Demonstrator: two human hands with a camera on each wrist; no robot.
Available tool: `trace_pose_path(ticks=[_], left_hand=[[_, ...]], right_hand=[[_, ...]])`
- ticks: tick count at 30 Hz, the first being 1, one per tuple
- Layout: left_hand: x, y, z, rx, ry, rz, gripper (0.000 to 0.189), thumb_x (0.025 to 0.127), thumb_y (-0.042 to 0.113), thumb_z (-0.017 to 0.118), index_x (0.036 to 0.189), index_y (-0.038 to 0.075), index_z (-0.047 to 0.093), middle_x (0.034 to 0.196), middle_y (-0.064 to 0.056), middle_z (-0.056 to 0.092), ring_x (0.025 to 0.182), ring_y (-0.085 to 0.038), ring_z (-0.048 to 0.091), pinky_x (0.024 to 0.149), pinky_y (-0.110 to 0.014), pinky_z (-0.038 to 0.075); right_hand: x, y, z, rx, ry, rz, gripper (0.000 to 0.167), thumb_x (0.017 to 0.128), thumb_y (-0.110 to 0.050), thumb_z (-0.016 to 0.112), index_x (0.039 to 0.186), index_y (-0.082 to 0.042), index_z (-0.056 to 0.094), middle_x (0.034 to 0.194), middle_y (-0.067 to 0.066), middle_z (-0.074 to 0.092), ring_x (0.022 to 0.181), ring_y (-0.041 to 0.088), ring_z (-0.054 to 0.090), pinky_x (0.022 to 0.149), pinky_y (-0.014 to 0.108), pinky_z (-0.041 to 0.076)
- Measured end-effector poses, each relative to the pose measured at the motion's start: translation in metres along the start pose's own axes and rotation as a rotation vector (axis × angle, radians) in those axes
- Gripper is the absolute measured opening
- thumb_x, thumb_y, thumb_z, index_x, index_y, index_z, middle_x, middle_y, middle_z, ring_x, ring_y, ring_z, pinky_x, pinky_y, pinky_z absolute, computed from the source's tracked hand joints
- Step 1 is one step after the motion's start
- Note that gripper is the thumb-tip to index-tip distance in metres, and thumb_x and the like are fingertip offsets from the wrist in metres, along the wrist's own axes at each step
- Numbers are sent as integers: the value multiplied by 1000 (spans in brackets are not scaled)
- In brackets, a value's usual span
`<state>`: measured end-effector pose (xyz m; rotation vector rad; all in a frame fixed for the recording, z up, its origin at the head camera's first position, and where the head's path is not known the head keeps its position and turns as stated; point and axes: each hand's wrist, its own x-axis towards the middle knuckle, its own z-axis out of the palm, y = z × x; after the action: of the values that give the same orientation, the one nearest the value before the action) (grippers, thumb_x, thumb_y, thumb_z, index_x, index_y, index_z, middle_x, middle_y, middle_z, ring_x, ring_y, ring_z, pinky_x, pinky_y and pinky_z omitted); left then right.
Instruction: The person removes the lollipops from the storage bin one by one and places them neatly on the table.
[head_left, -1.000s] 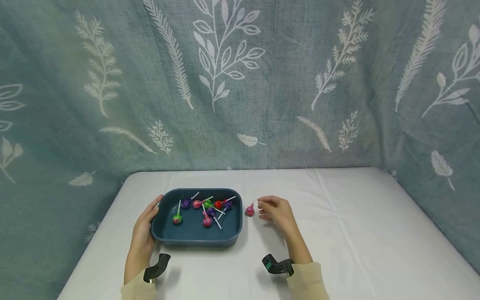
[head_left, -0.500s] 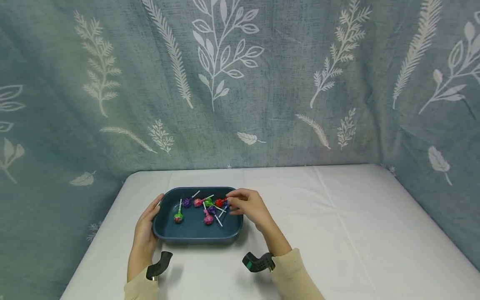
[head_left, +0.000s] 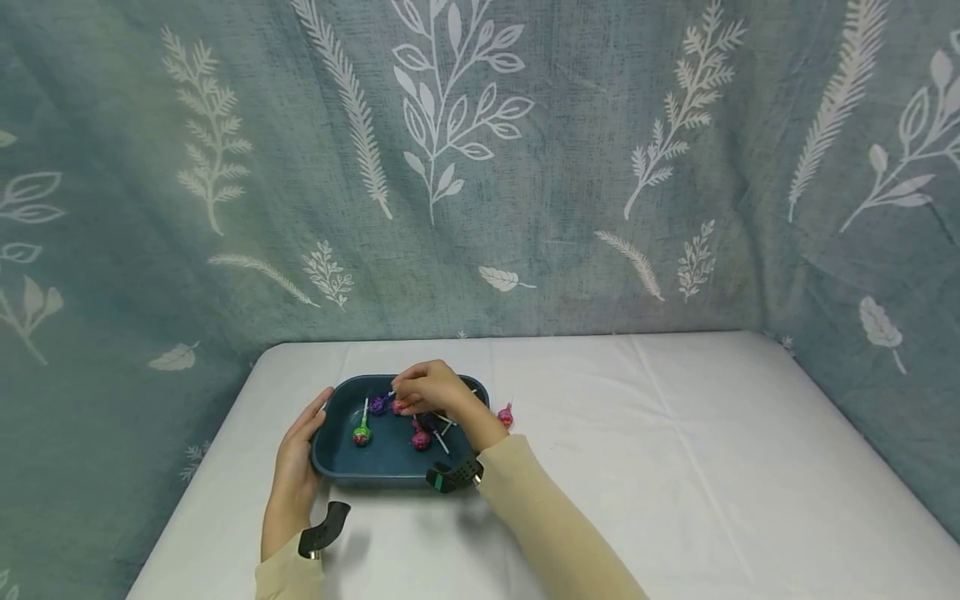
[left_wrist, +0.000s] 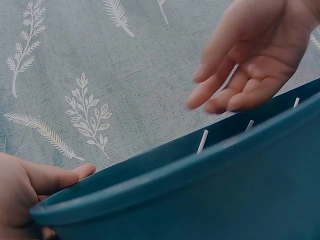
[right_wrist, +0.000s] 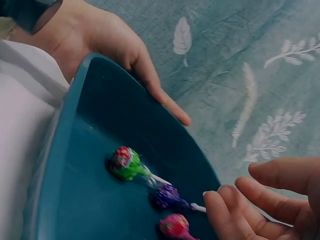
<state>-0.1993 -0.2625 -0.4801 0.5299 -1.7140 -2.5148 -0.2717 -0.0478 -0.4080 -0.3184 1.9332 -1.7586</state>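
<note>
A dark blue tray (head_left: 375,479) with several wrapped lollipops stands on the white-covered table. My left hand (head_left: 296,467) grips its left end, fingers along the outer wall and at the rim. Over the tray's back middle hovers my right hand (head_left: 433,390), fingers bent, with a gap between thumb and fingertips and nothing held in the left wrist view. Below its fingertips are a purple lollipop (right_wrist: 166,196) and a pink lollipop (right_wrist: 175,226). A green lollipop (head_left: 362,435) lies farther left, another pink one nearer the front. The right hand and forearm hide other lollipops.
One pink lollipop (head_left: 506,415) lies on the table just outside the tray's right wall, beside my right forearm. Behind the table (head_left: 637,467) hangs a green curtain (head_left: 562,275) with white leaf prints. White lollipop sticks (left_wrist: 202,141) poke up inside the tray.
My right hand has moved left, from beside the lollipop outside the tray to over the tray's middle. That lollipop stays on the table. My left hand keeps its place on the tray.
</note>
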Motion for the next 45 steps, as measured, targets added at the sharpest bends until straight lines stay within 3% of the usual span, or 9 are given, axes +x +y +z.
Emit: trace_pose_path(ticks=[8, 13, 19, 27, 35, 45], left_hand=[[1, -1, -2, 14, 4, 2, 42, 104, 25, 42, 145, 22, 46, 157, 7, 26, 144, -12, 18, 114, -39, 17], [0, -2, -3, 10, 6, 9, 41, 104, 24, 41, 145, 22, 47, 156, 7, 28, 143, -11, 19, 114, -37, 18], [0, -2, -3, 14, 5, 17, 41, 104, 25, 43, 145, 21, 47, 156, 7, 28, 143, -10, 19, 114, -37, 19], [1, -2, -4, 10, 8, 19, 41, 104, 25, 43, 144, 22, 48, 155, 8, 29, 143, -10, 19, 114, -37, 18], [0, -1, -3, -25, -16, 18, 42, 104, 24, 43, 145, 20, 46, 155, 7, 31, 141, -9, 25, 112, -34, 24], [0, -1, -2, -16, -18, 16, 41, 104, 24, 42, 145, 20, 47, 154, 6, 32, 138, -11, 32, 109, -33, 30]], right_hand=[[17, 3, 19, -3, -19, 51, 19, 92, -2, 62, 105, 11, 67, 101, 31, 64, 81, 35, 67, 82, 49, 51], [23, 12, 28, -3, -11, 95, 18, 90, -1, 62, 104, 10, 67, 92, 24, 67, 69, 22, 64, 78, 44, 54], [27, 22, 37, -16, -2, 161, 18, 90, -1, 64, 104, 11, 67, 89, 24, 69, 73, 26, 69, 71, 40, 56], [27, 26, 47, -22, 32, 172, 9, 87, 3, 65, 93, 10, 68, 86, 26, 68, 83, 36, 70, 71, 42, 56], [29, 21, 58, -155, 80, 166, 5, 86, 0, 69, 87, 4, 66, 86, 24, 70, 82, 34, 70, 68, 40, 56], [35, 27, 73, -342, 194, 71, 16, 74, -4, 82, 68, -3, 67, 63, 11, 67, 63, 25, 70, 55, 32, 56]])
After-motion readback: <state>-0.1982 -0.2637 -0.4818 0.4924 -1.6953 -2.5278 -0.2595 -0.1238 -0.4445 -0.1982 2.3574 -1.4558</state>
